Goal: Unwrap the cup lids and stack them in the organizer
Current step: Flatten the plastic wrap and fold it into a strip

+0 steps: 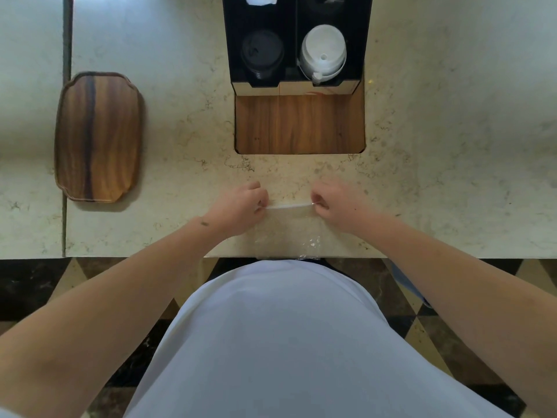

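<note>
1. While we pinch the clear plastic wrap (286,206) taut between left hand (241,206) and right hand (337,206), its long axis runs left to right, near the counter's front edge (120,256).
2. White lids (324,54) already sit in the organizer (297,86), straight ahead, beside black lids (261,54).
3. Open counter lies between; the wooden tray (98,137) stands well left.

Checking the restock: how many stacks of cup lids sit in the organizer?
2: a black stack in the organizer's left front slot, a white stack in the right. Slots behind are cut off, so more may hide.
</note>
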Available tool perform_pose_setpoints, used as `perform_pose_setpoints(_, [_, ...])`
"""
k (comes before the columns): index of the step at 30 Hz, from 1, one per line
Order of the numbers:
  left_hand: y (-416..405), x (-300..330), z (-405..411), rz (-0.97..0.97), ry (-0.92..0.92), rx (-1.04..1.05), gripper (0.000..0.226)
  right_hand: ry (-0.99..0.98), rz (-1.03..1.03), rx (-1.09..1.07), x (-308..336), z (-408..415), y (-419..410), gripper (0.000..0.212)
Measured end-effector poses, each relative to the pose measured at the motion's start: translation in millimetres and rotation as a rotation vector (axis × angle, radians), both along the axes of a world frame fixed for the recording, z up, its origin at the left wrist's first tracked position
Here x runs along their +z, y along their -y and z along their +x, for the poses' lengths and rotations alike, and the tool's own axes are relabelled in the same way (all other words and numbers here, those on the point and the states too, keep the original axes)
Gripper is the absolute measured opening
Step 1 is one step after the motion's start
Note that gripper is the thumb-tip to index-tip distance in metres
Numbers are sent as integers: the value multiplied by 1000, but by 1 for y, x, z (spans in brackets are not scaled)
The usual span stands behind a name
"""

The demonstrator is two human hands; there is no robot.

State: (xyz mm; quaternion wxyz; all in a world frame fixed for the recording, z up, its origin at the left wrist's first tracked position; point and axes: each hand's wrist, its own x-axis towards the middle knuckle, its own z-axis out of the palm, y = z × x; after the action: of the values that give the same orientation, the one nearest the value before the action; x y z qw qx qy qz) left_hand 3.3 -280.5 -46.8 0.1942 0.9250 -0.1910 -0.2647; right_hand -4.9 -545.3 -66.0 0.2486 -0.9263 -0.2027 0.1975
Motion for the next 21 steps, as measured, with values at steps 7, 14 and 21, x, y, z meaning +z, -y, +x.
perform_pose_setpoints(7, [-12, -4, -23, -85, 326, -270, 4, 214, -35, 149, -9, -26, 6, 9])
perform_pose_setpoints(14, [-11, 4, -29, -99, 219, -27, 15, 154, -17, 21, 1, -32, 6, 24])
perform_pose_setpoints(21, [4, 3, -10, -2, -27, 151, 16, -84, -30, -27, 2, -9, -7, 6])
